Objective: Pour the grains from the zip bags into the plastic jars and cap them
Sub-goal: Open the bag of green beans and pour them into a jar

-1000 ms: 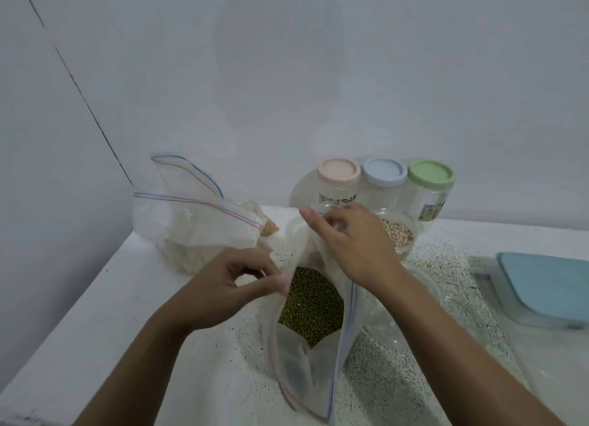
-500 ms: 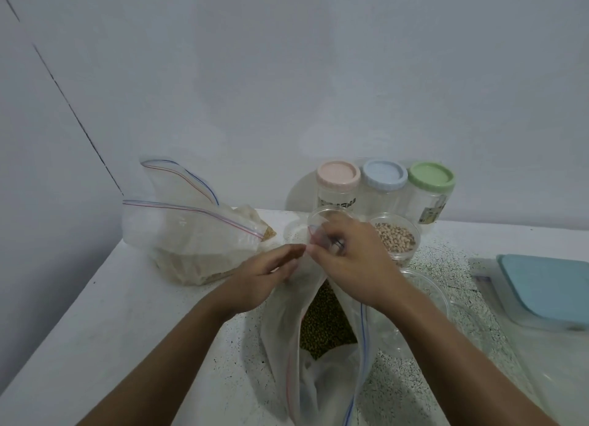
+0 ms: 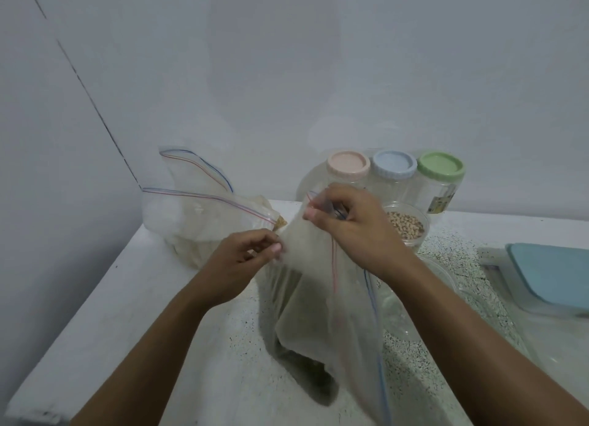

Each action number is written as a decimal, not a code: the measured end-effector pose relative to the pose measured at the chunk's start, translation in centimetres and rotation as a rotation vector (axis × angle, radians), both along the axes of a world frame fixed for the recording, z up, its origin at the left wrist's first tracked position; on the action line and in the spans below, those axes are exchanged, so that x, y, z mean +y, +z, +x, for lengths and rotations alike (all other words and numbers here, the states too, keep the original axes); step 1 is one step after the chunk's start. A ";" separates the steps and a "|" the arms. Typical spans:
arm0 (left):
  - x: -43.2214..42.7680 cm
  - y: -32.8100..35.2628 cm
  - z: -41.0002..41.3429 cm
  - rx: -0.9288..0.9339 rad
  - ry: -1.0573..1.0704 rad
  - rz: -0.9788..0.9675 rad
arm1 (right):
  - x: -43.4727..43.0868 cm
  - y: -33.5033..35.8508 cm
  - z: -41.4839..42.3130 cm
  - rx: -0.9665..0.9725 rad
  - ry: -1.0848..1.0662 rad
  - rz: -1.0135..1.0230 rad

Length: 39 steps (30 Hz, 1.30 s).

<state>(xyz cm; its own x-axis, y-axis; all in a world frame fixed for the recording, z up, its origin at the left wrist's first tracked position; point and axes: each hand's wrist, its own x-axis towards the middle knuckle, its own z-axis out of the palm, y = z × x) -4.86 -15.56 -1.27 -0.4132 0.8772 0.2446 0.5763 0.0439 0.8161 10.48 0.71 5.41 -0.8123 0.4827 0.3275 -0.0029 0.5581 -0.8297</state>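
Hoisted zip bag [image 3: 318,298] higher off table [image 3: 127,314] than a second back and turned its mouth up and away from camera, so lost the earlier clear look down onto green grains [image 3: 314,365]; left only a dark smudge low in the bag behind cloudy film. Pinched near wall of the bag between thumb and fingertips of left hand [image 3: 242,260]; bunched far lip, red and blue zip tracks included, inside curled right hand [image 3: 353,231]. Kept both hands closed on the same bag, held above the table just in front of the jars. Judged as gathering the mouth into a spout before tipping; nothing seen poured from it yet. Noted thin, limp, creased plastic, sagging under the load at the bottom. Logged round clear jars against wall with ribbed screw lids still on: pink-lid jar [image 3: 348,166], blue-lid jar [image 3: 394,164], green-lid jar [image 3: 441,167]. Spotted open jar [image 3: 406,226] holding pale round beans just right of right hand. Marked two other bags [image 3: 197,221] slumped at left, one holding pale grain. Saw speckled matte tabletop and flat blue-lidded box [image 3: 554,276] far right.
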 end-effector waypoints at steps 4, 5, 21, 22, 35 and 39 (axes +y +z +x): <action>-2.7 2.2 -0.8 0.054 0.048 0.028 | -0.9 1.3 -0.8 0.003 0.090 -0.034; -3.4 2.8 -1.0 0.054 0.063 0.040 | -1.2 1.8 -1.0 0.011 0.119 -0.035; -5.9 7.6 -1.3 -0.097 0.198 0.270 | -1.1 5.0 -3.3 0.200 0.244 -0.162; -5.4 8.0 -1.4 -0.098 0.181 0.253 | -1.0 5.0 -3.4 0.204 0.234 -0.180; -8.2 3.8 -7.1 0.043 0.160 -0.105 | -1.8 4.0 -4.2 0.093 0.274 -0.132; -10.2 1.2 -8.7 0.212 0.189 -0.301 | -2.1 3.5 -4.5 0.118 0.279 -0.151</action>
<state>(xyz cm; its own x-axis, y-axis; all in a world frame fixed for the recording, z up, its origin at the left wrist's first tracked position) -13.55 -25.73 -0.07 -0.5417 0.8362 0.0853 0.6890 0.3836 0.6149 5.97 -1.41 8.93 -0.8809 0.2970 0.3686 -0.2391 0.3930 -0.8879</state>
